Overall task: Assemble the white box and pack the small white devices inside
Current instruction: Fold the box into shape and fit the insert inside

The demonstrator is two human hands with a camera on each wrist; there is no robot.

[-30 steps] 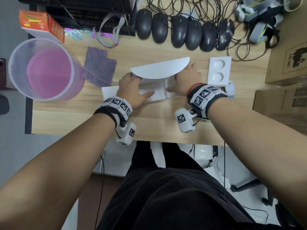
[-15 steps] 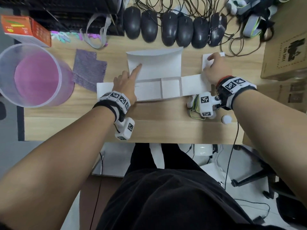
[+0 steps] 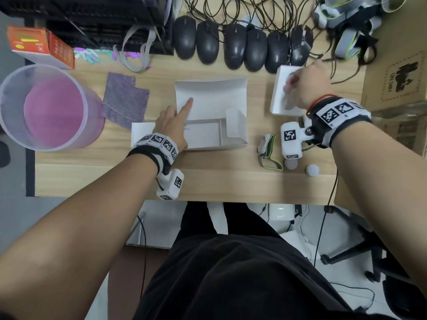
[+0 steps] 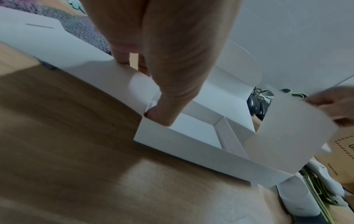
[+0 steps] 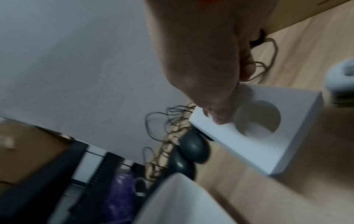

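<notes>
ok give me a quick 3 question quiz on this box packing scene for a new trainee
1. True or false: the right hand is on the white insert tray with round holes.
2. Which hand steadies the white box? A. left hand B. right hand C. neither
3. Fill in: a row of dark computer ____ lies along the far edge of the desk.

Key
1. True. In the right wrist view its fingers curl over the tray's edge, next to a round hole.
2. A. Its index finger points onto the raised back flap, and its thumb presses inside the box at the near wall.
3. mice
</notes>
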